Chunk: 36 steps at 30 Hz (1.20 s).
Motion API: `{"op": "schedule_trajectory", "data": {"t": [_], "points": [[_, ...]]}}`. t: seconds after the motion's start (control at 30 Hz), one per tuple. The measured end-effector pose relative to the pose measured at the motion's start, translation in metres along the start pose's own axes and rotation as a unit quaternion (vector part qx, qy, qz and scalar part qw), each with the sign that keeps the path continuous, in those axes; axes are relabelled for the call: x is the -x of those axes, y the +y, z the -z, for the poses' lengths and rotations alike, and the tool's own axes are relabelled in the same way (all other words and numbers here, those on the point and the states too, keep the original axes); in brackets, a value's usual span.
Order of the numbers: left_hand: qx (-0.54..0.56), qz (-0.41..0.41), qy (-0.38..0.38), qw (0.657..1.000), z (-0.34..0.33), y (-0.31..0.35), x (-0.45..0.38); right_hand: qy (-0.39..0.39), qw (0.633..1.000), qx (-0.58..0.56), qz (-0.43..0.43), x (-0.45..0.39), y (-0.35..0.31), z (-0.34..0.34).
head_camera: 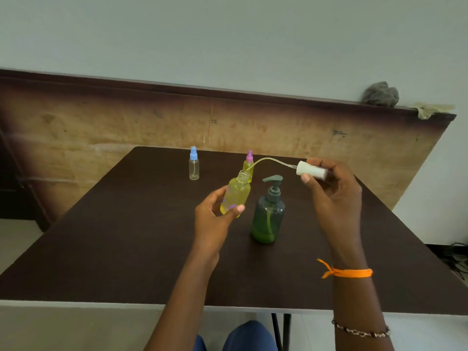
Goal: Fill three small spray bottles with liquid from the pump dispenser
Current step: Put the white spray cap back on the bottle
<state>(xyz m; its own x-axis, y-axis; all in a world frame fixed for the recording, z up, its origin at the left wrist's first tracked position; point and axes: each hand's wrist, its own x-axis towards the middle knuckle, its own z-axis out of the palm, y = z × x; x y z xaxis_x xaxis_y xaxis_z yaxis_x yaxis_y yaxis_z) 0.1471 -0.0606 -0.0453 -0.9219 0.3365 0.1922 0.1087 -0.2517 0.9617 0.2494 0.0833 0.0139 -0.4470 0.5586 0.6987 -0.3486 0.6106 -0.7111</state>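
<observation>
Left hand (215, 216) curled round an open, yellow-filled spray bottle (235, 196), lifted off the table (126, 249) and tilted toward the right hand. Right hand (334, 196) pinching the white spray cap (311, 170) between thumb and fingers, its thin dip tube (271, 162) arcing leftward, tip close to the bottle's threaded neck.

Likely step: refitting cap to filled bottle (a judgement, not seen).

Risks:
- Bottle near full and tilted with neck open; further lean could spill liquid over the left hand and table.
- Tube curved and springy; could miss the narrow mouth, catch on the rim, flick drops.
- Cap threaded askew, hence a later leak.
- Green pump dispenser (268, 214) standing just beside the left hand, below the right; a dropped forearm could knock it.

Beyond the left hand: pink-capped bottle (249, 165), yellow inside, capped, partly hidden behind the held one. Further left, well apart: blue-capped bottle (194, 165), clear, apparently not yet filled.
</observation>
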Motion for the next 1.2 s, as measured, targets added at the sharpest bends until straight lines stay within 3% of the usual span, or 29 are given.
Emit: {"op": "schedule_trajectory", "data": {"t": [0.13, 0.3, 0.87, 0.97, 1.1, 1.2], "points": [[0.001, -0.002, 0.009, 1.0, 0.007, 0.002, -0.002, -0.064, 0.994, 0.033, 0.085, -0.007, -0.008, -0.008], [0.005, -0.004, 0.022, 1.0, 0.013, 0.002, -0.005, -0.095, 0.989, 0.017, 0.115, -0.012, -0.014, -0.014], [0.013, 0.012, 0.039, 0.999, 0.023, -0.004, -0.011, -0.12, 0.987, 0.022, 0.101, -0.019, -0.007, -0.02], [0.0, 0.014, 0.028, 1.0, 0.023, -0.005, -0.011, -0.198, 0.973, 0.067, 0.101, -0.027, -0.01, -0.026], [-0.016, 0.002, -0.009, 1.0, 0.022, -0.004, -0.011, -0.372, 0.903, 0.183, 0.112, -0.06, -0.02, -0.045], [-0.019, -0.01, -0.019, 1.0, 0.022, -0.001, -0.009, -0.443, 0.865, 0.219, 0.091, -0.081, -0.032, -0.061]]}}
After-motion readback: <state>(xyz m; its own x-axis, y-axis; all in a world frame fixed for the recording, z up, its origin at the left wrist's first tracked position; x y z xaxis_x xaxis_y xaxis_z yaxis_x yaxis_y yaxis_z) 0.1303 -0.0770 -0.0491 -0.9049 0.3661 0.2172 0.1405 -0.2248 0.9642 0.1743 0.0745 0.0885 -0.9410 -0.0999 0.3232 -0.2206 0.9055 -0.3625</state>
